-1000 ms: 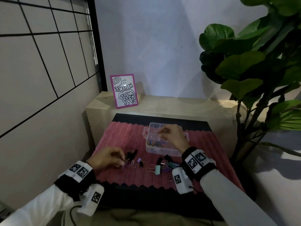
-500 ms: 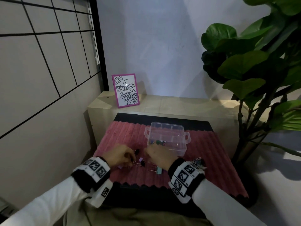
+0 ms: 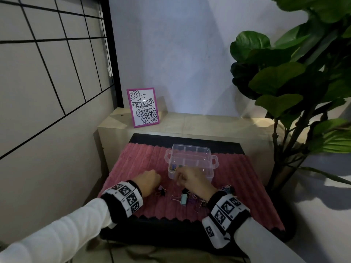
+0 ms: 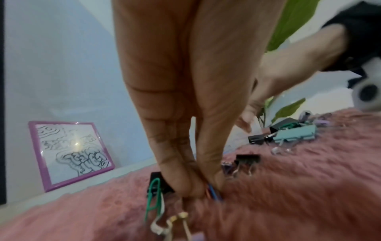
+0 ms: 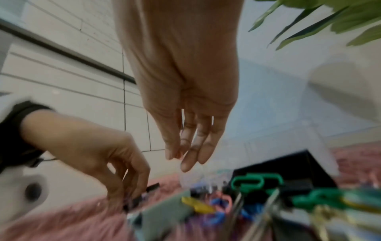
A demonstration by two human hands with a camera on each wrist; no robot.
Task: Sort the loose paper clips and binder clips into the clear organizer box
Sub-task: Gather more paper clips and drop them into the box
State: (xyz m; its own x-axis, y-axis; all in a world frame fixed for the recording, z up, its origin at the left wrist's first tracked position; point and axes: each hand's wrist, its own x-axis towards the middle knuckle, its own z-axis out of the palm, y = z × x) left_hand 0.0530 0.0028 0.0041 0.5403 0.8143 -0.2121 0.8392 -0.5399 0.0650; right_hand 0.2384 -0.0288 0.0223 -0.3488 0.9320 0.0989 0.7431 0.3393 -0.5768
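While the left hand (image 4: 185, 106) pinches a few coloured paper clips (image 4: 212, 194) down on the pink mat (image 3: 136, 162), the right hand (image 3: 191, 179) hovers at the near wall of the clear organizer box (image 3: 191, 160), thumb and forefinger together on something too blurred to name (probably one clip). This looks like mid-sort: next, lift the pinched clips cleanly and carry them over the rim, leaving the binder clips (image 3: 184, 198) for later.

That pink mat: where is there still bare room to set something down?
Bare pink mat lies left of the clear organizer box, and right of it towards the plant. The near middle is crowded: loose clips between the left hand and right hand.
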